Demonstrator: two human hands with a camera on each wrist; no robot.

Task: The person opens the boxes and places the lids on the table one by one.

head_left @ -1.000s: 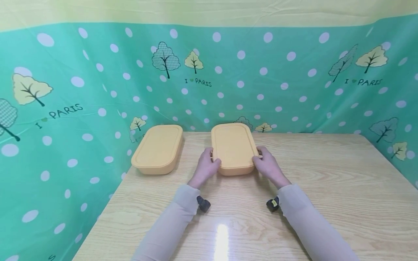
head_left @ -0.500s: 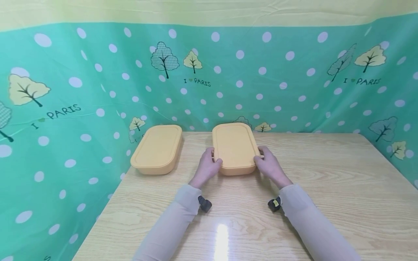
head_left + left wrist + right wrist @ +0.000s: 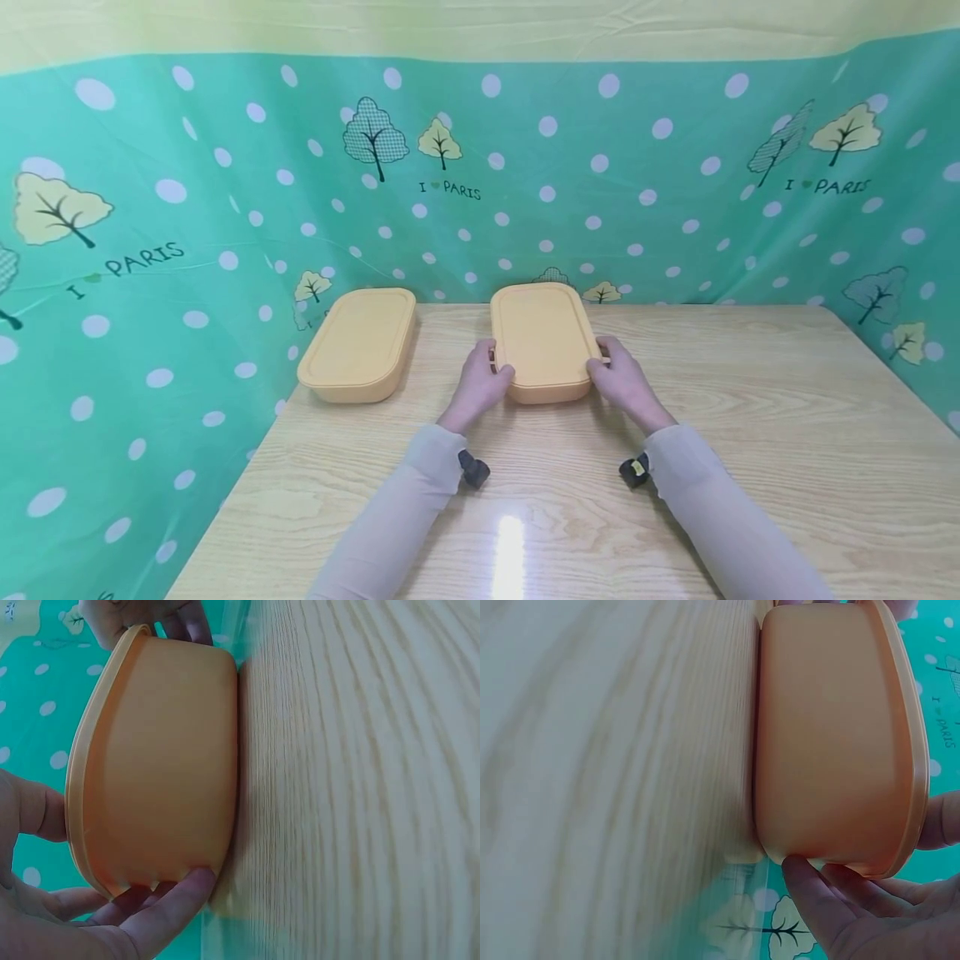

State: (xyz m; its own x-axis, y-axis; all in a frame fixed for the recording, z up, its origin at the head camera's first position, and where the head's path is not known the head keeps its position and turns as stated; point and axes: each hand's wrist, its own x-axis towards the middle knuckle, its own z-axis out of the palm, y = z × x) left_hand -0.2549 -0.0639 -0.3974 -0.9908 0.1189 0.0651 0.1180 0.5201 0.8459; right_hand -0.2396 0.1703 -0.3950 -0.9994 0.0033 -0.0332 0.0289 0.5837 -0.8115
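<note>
Both arms reach forward across the table (image 3: 787, 400), in long pale sleeves (image 3: 397, 517), and bend in toward each other. The left hand (image 3: 478, 382) is on one long side of the closed yellow box (image 3: 543, 333), near its front end, and the right hand (image 3: 621, 382) is on the other side. Each hand is curved partway round the box and holds it, with the thumb up at the lid (image 3: 542, 329) and the fingers on the side. The box is near the back of the table, close to the dotted green cloth (image 3: 555, 167). Another yellow box (image 3: 360, 337) is to its left, with a gap between them. From above, the head view shows the flat lid and both boxes, but most of the fingers are hidden. The wrist views show the front wall of the held box, its bottom down at the wood, and the fingertips (image 3: 196, 879) low on its side. They don't show the other box. Compared with one second ago, the held box has moved a tiny bit right, so the gap between the boxes is a little wider. The two hands have gone with it, and their hold looks the same.
</note>
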